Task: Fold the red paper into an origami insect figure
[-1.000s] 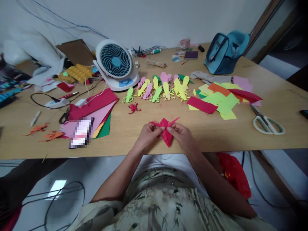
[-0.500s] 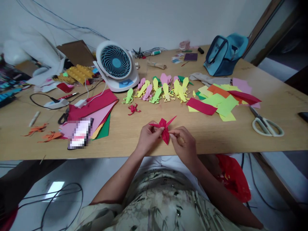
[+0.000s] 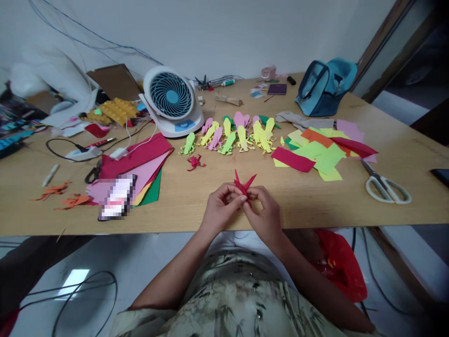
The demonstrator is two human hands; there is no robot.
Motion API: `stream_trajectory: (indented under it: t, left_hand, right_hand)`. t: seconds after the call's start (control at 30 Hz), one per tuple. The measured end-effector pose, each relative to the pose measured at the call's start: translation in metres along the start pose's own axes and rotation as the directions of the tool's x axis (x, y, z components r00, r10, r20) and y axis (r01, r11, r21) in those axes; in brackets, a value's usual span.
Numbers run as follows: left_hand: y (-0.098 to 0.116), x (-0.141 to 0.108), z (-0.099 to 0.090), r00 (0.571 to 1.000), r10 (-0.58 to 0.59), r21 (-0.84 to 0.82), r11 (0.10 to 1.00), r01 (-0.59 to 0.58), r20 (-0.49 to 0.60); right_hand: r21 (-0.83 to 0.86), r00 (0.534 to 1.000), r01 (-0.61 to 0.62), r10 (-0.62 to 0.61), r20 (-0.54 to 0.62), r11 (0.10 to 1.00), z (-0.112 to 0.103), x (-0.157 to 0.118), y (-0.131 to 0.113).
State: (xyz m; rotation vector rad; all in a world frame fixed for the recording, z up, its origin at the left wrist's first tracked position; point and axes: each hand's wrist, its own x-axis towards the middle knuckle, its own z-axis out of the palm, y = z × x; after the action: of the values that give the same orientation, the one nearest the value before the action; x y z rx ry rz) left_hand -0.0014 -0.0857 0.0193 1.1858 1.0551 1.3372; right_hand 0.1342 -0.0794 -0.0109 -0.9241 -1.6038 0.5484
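A folded red paper piece (image 3: 243, 186) is pinched between my two hands above the table's front edge, two pointed tips sticking up in a V. My left hand (image 3: 222, 204) closes on its left side, thumb across the front. On its right side my right hand (image 3: 263, 209) is closed too, fingertips meeting those of the left; the fingers hide its lower part. Beyond and to the left lies a small red paper figure (image 3: 196, 162). Behind it, several green, yellow and pink paper figures (image 3: 242, 135) stand in a cluster.
Loose coloured sheets (image 3: 315, 152) and scissors (image 3: 387, 187) lie to the right, with a blue bag (image 3: 324, 89) behind. A fan (image 3: 171, 100) stands back left. Nearer left are stacked paper (image 3: 136, 157), a phone (image 3: 117, 196) and orange paper figures (image 3: 75, 201).
My hands have come together around the red paper. Its long points, earlier spread to either side, now both point up, and its lower flap is covered by fingers. The view has shifted slightly.
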Motion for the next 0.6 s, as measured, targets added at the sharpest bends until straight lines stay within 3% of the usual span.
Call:
stream_trajectory:
  t: [0.1,0.27,0.37,0.6]
  left_hand:
    - [0.001,-0.003,0.000,1.000,-0.015,0.017,1.000,0.015,-0.010]
    - [-0.003,-0.001,-0.003,0.996,-0.074,-0.106,0.992,0.068,-0.058]
    - [-0.006,0.001,-0.003,0.992,-0.113,-0.105,0.989,0.107,-0.055]
    - [-0.009,-0.005,0.006,0.977,-0.129,-0.101,0.988,0.113,-0.170]
  right_hand:
    - [0.160,0.988,-0.157,0.157,0.014,0.975,-0.001,0.001,0.003]
    - [0.462,0.909,-0.412,0.388,0.152,0.785,-0.001,-0.001,0.005]
    - [0.489,0.890,-0.448,0.425,0.164,0.749,-0.001,-0.003,0.004]
    - [0.475,0.887,-0.453,0.437,0.151,0.755,-0.001,-0.006,0.011]
